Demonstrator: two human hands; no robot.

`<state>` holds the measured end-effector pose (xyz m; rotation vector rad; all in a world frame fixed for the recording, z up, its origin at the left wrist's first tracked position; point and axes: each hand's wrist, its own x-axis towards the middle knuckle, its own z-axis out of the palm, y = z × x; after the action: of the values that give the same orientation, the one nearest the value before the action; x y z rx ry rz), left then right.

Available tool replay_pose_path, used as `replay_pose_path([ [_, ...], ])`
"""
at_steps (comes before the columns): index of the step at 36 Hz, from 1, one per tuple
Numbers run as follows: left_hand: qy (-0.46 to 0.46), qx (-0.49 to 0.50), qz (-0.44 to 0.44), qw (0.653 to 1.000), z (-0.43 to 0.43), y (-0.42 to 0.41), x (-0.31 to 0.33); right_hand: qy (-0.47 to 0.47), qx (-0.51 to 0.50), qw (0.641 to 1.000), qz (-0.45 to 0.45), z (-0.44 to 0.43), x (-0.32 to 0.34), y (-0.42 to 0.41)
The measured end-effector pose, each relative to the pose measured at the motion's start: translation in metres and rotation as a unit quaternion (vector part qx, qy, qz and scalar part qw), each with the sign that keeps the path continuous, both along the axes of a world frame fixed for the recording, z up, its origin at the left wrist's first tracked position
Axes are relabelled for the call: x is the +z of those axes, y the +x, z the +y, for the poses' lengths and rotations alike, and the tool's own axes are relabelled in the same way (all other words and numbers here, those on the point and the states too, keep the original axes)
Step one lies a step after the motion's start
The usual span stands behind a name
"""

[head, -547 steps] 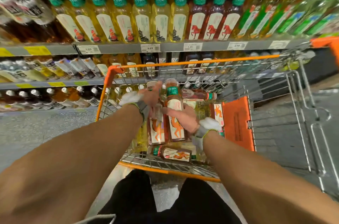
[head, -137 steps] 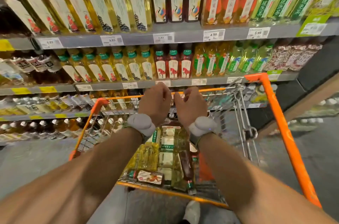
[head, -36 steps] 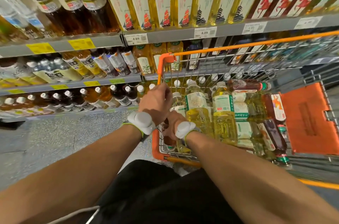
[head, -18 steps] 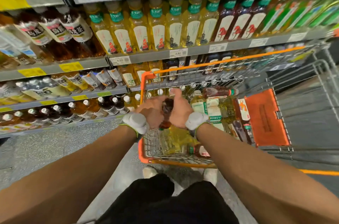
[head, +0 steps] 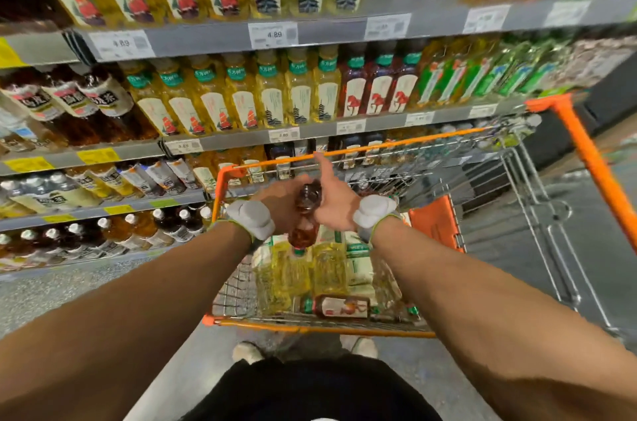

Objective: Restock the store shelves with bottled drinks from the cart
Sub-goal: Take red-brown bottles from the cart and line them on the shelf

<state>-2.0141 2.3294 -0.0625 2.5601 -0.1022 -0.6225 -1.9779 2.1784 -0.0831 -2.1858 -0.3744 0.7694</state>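
While the dark bottle [head: 305, 220] hangs between both hands above the cart [head: 310, 329], we read this as the lift-and-carry step. L hand [head: 281, 205] wraps the bottle from its side, knuckles toward us. R hand [head: 337, 208] cups the opp. side w/ thumb [head: 320, 162] sticking up free. R fingers are hidden beyond the bottle, so we cannot tell how far they curl. The bottle sits tilted, one end down toward the yellow bottles [head: 286, 276] packed below the hands. Which end has the cap is unclear.

Procedure, as we judge it:
1. Shift the grip to the bottle body. Smooth plastic may slip in a two-palm squeeze.
2. Raise clear of the cart rim beyond the hands before swinging fwd.
3. Prob. target: the horse-label bottles [head: 379, 86] on the shelf [head: 379, 122], up and fwd-right of the hands. Contents look the same colour. Held label not visible, so check first.
4. Turn upright, label out, seat it beside that row.

Risk: knocking over the tightly packed front row.
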Motion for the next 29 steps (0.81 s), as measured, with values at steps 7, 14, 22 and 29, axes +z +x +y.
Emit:
replay_pose_path([
  [7,-0.045,0.176,0.017,0.983,-0.016,0.005,0.007,0.097,-0.118,0.987,0.046,-0.029,-0.008,0.007],
  [14,-0.240,0.434,0.061,0.866,-0.024,0.014,0.023,-0.031,-0.051,0.998,-0.016,-0.056,-0.025,-0.020],
  [22,-0.138,0.247,0.041,0.958,-0.027,0.013,0.018,-0.111,-0.021,0.992,-0.064,-0.063,-0.010,-0.011],
  [29,0.116,-0.123,0.015,0.986,-0.040,-0.004,0.012,-0.186,0.054,0.979,-0.069,-0.058,0.004,-0.020],
])
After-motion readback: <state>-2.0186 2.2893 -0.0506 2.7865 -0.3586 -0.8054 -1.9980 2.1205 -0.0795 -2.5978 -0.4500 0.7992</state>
